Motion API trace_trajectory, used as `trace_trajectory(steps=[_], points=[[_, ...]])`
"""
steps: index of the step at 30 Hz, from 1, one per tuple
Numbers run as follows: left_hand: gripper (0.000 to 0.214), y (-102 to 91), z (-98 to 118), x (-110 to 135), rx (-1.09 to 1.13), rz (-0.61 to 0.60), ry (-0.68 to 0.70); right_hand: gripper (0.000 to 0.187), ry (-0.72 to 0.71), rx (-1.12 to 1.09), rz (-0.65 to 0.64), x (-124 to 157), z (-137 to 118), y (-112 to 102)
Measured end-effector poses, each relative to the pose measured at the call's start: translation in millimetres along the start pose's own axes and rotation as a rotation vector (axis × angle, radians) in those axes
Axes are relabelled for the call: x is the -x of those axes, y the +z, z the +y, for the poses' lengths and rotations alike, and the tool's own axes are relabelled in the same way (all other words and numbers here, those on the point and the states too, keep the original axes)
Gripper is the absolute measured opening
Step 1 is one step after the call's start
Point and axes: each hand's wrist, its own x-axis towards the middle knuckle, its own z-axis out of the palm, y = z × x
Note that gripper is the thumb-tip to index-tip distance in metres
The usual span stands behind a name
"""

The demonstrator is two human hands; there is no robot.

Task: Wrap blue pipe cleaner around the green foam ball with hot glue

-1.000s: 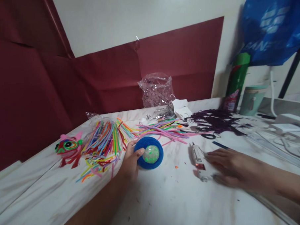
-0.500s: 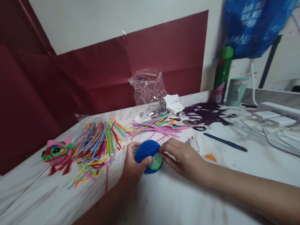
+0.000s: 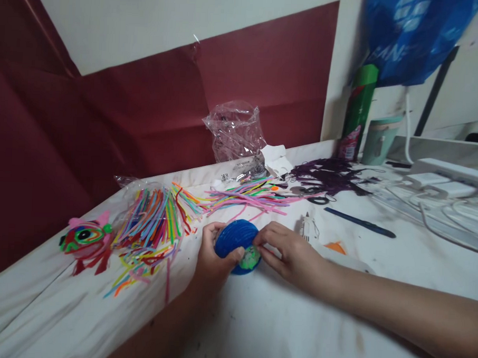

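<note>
Compared with one second ago, the right hand (image 3: 291,255) has left the glue gun (image 3: 305,227) and come in to the blue disc (image 3: 236,237); against half a second ago both hands have barely shifted. The disc is in the left hand (image 3: 215,260), above the marble-patterned table (image 3: 295,334), its thumb pressed on the front beside the green speckled centre (image 3: 250,257), with other fingers curled round the far side. The right thumb and forefinger close together at the disc's right edge; whether they pinch its rim or something small, I cannot tell.

The blue bag (image 3: 419,44) at upper right carries a white grid mark and large white letters, broken by folds: N and F can be made out, the rest is uncertain. Fine print runs along the bottom of the clear plastic bag (image 3: 237,131), too small to read, and a short mark like "8K" shows near its left end. The green can (image 3: 360,110) has a pink label, unreadable, beside a pale green cup (image 3: 381,142). Markings on the glue gun, partly hidden behind the right hand, are illegible. Bundled pipe cleaners (image 3: 154,217) lie left of the hands, next to a red-and-green figure (image 3: 88,241).
</note>
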Motion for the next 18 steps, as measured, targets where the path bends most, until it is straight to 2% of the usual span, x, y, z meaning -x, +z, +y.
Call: trace_trajectory(steps=[4, 11, 18], points=[[0.059, -0.8, -0.4, -0.1, 0.005, 0.015, -0.018, 0.016, 0.015, -0.012, 0.0, 3.9, -1.7, 1.2], [0.06, -2.5, -4.2, -4.2, 0.024, 0.013, -0.024, 0.027, -0.082, 0.025, -0.006, 6.5, -3.4, 7.0], [0.064, -2.5, 6.3, -4.3, 0.011, 0.04, -0.119, 0.027, -0.072, 0.009, 0.012, 6.9, -7.6, 1.2]])
